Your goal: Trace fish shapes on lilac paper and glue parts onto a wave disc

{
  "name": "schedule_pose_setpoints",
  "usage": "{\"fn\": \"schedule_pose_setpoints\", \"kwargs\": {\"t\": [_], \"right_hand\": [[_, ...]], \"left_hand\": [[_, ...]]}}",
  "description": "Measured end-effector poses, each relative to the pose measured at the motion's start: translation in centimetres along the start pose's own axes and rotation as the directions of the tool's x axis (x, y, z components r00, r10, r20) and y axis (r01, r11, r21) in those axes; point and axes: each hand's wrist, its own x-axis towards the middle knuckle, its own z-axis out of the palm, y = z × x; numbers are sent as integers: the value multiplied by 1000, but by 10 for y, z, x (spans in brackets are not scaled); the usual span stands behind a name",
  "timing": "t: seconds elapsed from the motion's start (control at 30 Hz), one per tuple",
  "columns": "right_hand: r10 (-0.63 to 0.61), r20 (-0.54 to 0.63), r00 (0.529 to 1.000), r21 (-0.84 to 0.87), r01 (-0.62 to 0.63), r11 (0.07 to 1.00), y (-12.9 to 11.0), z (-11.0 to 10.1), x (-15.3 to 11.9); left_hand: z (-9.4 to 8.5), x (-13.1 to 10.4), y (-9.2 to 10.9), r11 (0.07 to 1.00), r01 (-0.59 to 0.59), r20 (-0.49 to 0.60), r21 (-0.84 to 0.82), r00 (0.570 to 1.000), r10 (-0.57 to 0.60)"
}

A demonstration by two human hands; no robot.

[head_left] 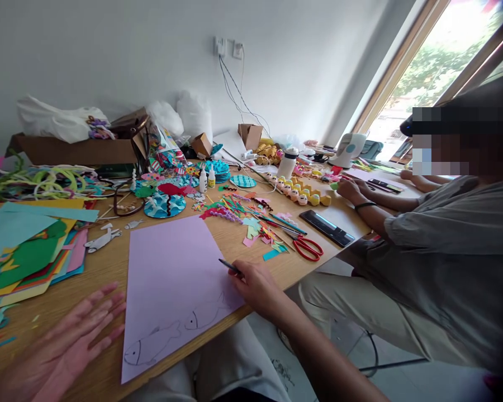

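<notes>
A purple sheet (171, 268) lies on the wooden table, with two fish outlines drawn along its near edge. The left fish (153, 345) and the right fish (205, 314) each have an eye and a curved gill line. My right hand (255, 286) holds a dark pen (229, 266) at the sheet's right edge, the pen pointing up and left. Beside the sheet's left edge, my left hand (84, 329) is turned partly palm up, fingers spread, holding nothing.
Coloured papers (29, 251) are stacked at left, near a white fish cutout (104, 240). Red-handled scissors (308, 247), a phone (327, 228) and paper scraps (260, 229) lie right of the sheet. A person in grey (444, 234) sits at the right.
</notes>
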Motion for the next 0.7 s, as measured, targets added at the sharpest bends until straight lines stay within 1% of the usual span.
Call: {"fn": "schedule_pose_setpoints", "kwargs": {"t": [0.03,0.1,0.23,0.33,0.43,0.53,0.6,0.7], "right_hand": [[7,-4,1000,-6,-7,1000,-1,1,-1],[11,-13,1000,-20,-11,1000,-1,4,-1],[-7,-10,1000,-13,7,1000,1,7,-1],[-13,-12,1000,5,13,1000,2,8,0],[-23,-19,1000,16,24,1000,2,9,0],[-33,-25,999,29,34,999,3,9,0],[-28,-28,999,45,29,999,4,9,-1],[-17,-40,999,74,20,997,8,8,-4]], "left_hand": [[4,-5,3,991,35,7,-132,999,-34],[9,-13,7,949,57,16,-309,998,-55],[12,-24,15,926,41,7,-376,999,-41],[17,-32,30,886,100,56,-453,995,-84],[26,-39,49,868,153,132,-472,986,-102],[31,-44,60,886,204,179,-417,974,-140],[32,-46,60,890,238,186,-389,967,-177],[30,-48,49,882,249,170,-401,966,-195]]}}
